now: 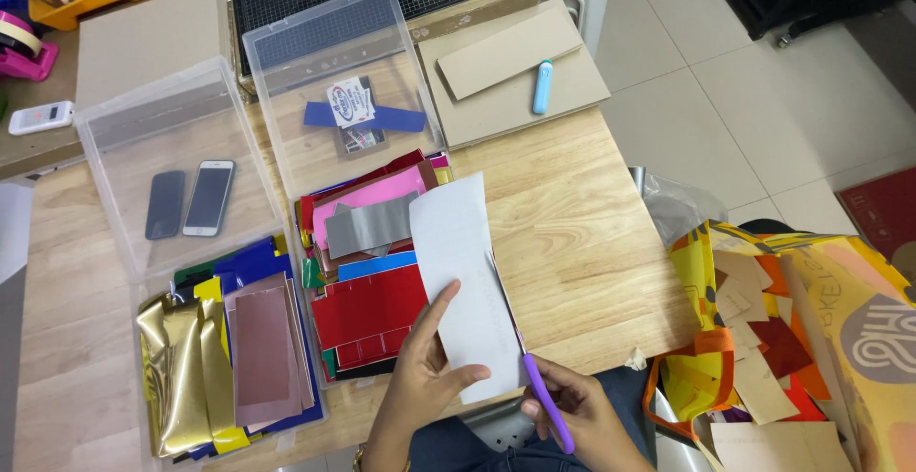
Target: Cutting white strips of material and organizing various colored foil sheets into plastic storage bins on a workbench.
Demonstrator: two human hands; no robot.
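Right hand point(579, 413) closed on purple-handled scissors point(547, 401), blades at white paper sheet point(463, 281) edge. Left hand point(423, 372) pinches that sheet, thumb on front. Beyond left hand: clear tray point(286, 81) of colored foil sheets point(367, 272); farther left, 2 phones point(189, 200).

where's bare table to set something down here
The widest free patch is the bare wooden table top, bordered by the white paper sheet, the brown cardboard sheets behind and the table's right edge. The left half is crowded: two clear plastic trays and stacks of coloured foil sheets.
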